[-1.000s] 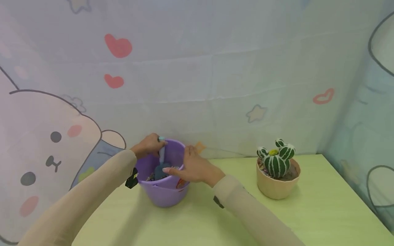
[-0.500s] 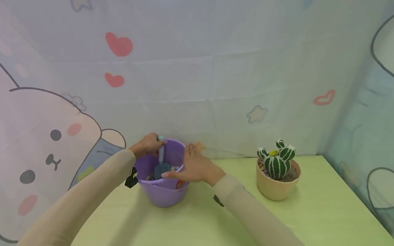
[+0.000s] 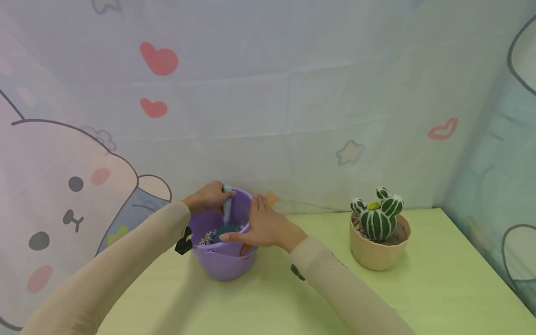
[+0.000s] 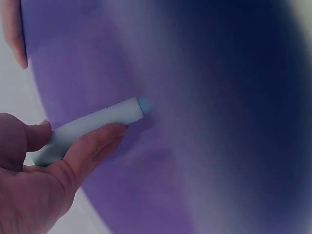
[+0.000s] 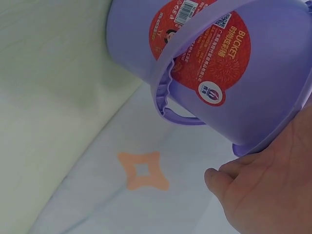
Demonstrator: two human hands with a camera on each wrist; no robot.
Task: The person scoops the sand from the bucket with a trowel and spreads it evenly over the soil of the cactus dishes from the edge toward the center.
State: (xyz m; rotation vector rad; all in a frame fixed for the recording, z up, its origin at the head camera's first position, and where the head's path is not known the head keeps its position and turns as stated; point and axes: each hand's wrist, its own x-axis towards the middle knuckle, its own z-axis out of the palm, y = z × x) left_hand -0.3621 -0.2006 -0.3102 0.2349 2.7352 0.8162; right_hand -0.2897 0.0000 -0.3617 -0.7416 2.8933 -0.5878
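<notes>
Bucket (image 3: 224, 267) upright on the table (image 3: 318, 298); clock positions are read about its mouth, with 12 towards the curtain (image 3: 293, 111).

Left hand (image 3: 209, 197), at 11: fingers and thumb closed round the upper part of the handle of the shovel (image 3: 227, 212), which stands steeply in the bucket with its blade down at the gravel (image 3: 207, 237). Right hand (image 3: 270, 228), at 3: fingers straight beside the rim, thumb spread over the mouth. Its contact with the rim is partly hidden, so the firmness of that support cannot be judged.

Likely failures follow. (a) Tipping: levering the shovel against the rim at 12 could rock the bucket, since the right hand braces with extended fingers rather than a full grip. (b) Twisting: a high hold on the handle gives the blade leverage, and a heavy scoop could turn it and shed gravel. (c) Collision: the right thumb lies close above the blade; a straight upward lift could strike it. (d) Spillage: a blade raised at a slant could catch the rim. The pot (image 3: 372, 257) with its cactus (image 3: 378, 225), well apart at 3, would be threatened only by a full topple.
</notes>
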